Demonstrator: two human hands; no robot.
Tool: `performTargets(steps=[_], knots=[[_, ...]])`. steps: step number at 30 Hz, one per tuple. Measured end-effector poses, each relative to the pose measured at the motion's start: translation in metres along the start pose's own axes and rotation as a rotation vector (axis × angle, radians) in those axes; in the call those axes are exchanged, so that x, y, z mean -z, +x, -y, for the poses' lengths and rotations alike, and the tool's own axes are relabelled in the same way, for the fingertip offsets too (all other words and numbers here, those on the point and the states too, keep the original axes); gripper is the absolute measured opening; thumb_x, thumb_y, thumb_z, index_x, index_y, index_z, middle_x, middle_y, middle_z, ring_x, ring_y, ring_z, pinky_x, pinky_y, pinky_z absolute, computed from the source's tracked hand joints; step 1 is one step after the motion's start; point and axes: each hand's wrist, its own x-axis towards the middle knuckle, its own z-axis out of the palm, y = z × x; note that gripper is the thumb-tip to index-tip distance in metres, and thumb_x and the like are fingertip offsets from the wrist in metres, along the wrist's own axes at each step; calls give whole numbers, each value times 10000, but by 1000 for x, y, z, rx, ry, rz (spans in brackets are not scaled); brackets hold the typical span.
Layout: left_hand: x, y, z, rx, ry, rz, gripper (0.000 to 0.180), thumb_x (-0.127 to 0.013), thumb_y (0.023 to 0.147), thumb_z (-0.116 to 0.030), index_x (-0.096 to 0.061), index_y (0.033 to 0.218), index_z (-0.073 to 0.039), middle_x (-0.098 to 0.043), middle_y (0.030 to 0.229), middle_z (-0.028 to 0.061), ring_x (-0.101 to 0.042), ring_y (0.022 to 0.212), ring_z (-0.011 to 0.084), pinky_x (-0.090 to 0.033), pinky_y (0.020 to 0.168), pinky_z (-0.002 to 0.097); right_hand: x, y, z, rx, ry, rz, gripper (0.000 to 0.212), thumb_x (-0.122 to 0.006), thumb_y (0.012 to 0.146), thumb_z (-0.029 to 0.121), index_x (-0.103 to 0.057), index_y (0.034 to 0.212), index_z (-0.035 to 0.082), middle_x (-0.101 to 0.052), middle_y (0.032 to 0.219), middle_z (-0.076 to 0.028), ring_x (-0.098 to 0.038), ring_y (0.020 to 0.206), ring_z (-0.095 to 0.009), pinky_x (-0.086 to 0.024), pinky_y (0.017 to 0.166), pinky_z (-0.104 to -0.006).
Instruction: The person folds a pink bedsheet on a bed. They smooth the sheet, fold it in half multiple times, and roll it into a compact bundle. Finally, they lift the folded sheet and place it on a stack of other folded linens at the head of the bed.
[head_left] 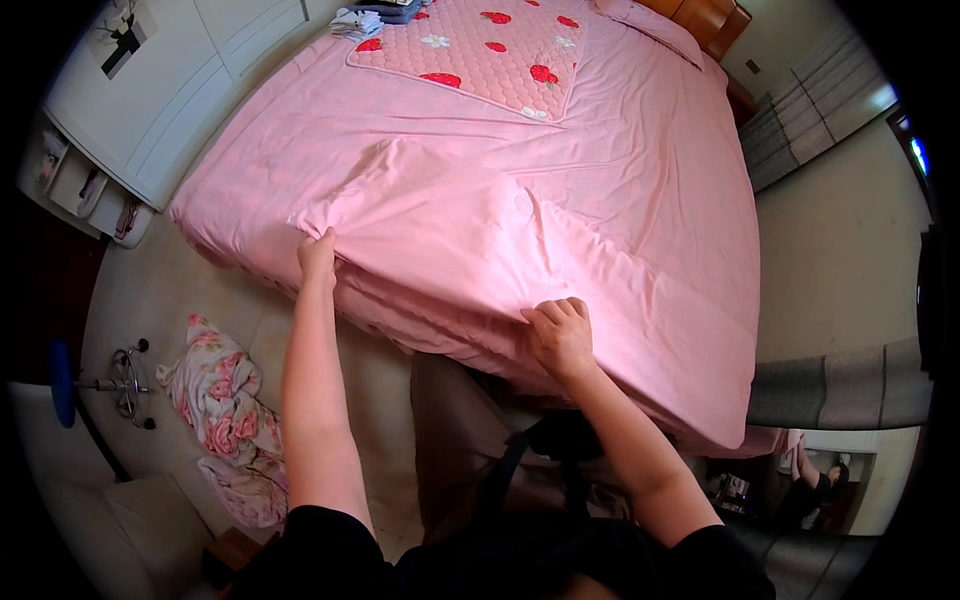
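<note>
At the near side, the pink bed cover (440,215) is pinched in the closed fingers of the left hand (318,258) and right hand (562,335), set well apart, apparently to keep it spread; beyond lies a strawberry-print pad (480,60); floral bedding (228,400) is bunched at left.

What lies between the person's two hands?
In the head view, a raised, creased stretch of pink fabric spans from the left hand to the right hand.

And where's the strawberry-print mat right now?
In the head view, the strawberry-print mat lies at the top middle, on the pink bedding, beyond the person's left hand and right hand, with folded laundry by its upper left side.
</note>
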Motion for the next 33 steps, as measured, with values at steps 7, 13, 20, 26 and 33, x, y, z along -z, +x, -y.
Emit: performTargets(steps=[7,13,20,26,33], knots=[[8,4,28,120,-217,-73,400,-639,940,-155,-508,1312,-223,-627,1140,27,-619,999,214,-522,779,445,-27,-29,8,31,41,375,188,-685,739,172,-645,915,122,-605,851,-26,-621,852,-243,-474,798,-374],[3,-23,-12,-154,641,-535,461,-686,868,-90,-516,1290,-19,-605,1218,172,-581,1117,355,-469,965,475,-6,-7,0,-198,242,201,90,-655,827,154,-704,887,107,-655,808,-47,-628,860,-270,-471,806,-387],[-158,-124,15,-1114,1129,223,558,-684,843,-287,-533,1366,-168,-516,1418,86,-418,1362,296,-194,1130,652,-71,63,-13,-378,50,209,475,-593,915,290,-534,1358,131,-459,1460,-122,-365,1400,-304,-244,1132,-572],[-114,-133,34,-838,1435,235,798,-615,845,-592,-352,1526,-270,-272,1611,59,-208,1492,319,-115,1128,701,-109,108,-41,-497,54,407,781,-610,857,584,-380,1511,223,-233,1597,-195,-137,1493,-411,-133,1144,-663],[-41,-64,35,-541,1441,46,799,-630,863,-520,-321,1541,-232,-184,1645,38,-119,1519,292,-19,1155,663,-176,135,-38,-516,-28,369,824,-631,792,660,-416,1489,278,-232,1573,-261,-177,1468,-452,-129,1145,-658]])
